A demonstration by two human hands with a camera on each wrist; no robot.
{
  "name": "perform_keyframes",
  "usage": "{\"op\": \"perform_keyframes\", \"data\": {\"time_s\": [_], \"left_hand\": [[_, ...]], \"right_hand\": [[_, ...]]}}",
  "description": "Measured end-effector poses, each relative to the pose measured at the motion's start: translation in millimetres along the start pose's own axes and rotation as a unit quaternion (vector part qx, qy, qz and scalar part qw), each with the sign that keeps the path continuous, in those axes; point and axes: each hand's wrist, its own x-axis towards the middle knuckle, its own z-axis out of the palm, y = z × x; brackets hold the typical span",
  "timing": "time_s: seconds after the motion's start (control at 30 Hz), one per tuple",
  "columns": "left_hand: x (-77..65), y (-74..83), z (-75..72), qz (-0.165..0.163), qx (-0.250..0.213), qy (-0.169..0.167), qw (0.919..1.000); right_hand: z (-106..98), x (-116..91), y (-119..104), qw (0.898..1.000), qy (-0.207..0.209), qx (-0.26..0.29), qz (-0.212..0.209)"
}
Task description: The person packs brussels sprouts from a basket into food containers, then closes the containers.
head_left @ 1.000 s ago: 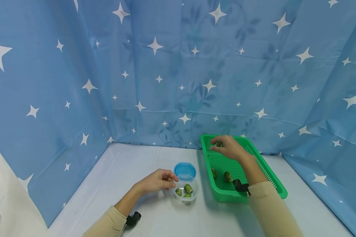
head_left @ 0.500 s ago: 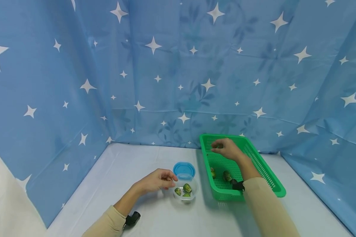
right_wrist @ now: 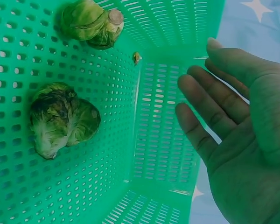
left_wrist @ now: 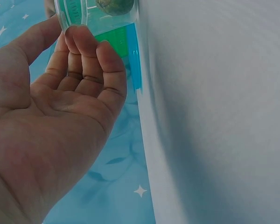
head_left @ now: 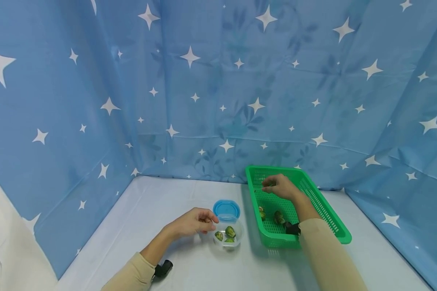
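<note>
Hovering over a green perforated basket (head_left: 280, 241), the right hand (head_left: 282, 187) is seen with its fingers loosely extended and its thumb set apart, nothing being held between them. Two leafy green sprouts (right_wrist: 65, 119) (each shown with a smaller lobe at its side) are scattered on the basket's floor, toward the person's end, one of them just beside the left long wall. A small brown scrap (right_wrist: 136, 58) is seen farther along that side.

To the left, a clear container (head_left: 239, 234) is set on the white table (head_left: 189, 266), with three more sprouts (head_left: 230, 231) gathered inside. Beside its rim the left hand (head_left: 194, 222) is held with fingers gently bent; whether the rim is pinched or merely touched cannot be told. A round blue lid (head_left: 226, 209) is seen just beyond the container. Both arms are covered by tan sleeves (head_left: 327, 254), and the scene is backed by a blue curtain (head_left: 204, 121) printed with white stars.
</note>
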Motion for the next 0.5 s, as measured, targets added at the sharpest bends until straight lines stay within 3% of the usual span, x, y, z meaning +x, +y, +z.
{"op": "perform_keyframes", "data": {"time_s": [0.5], "left_hand": [[0.2,0.7,-0.7,0.002,0.001,-0.003,1.0000]], "right_hand": [[3.4,-0.2,4.6,0.998,-0.062,0.008,0.014]]}}
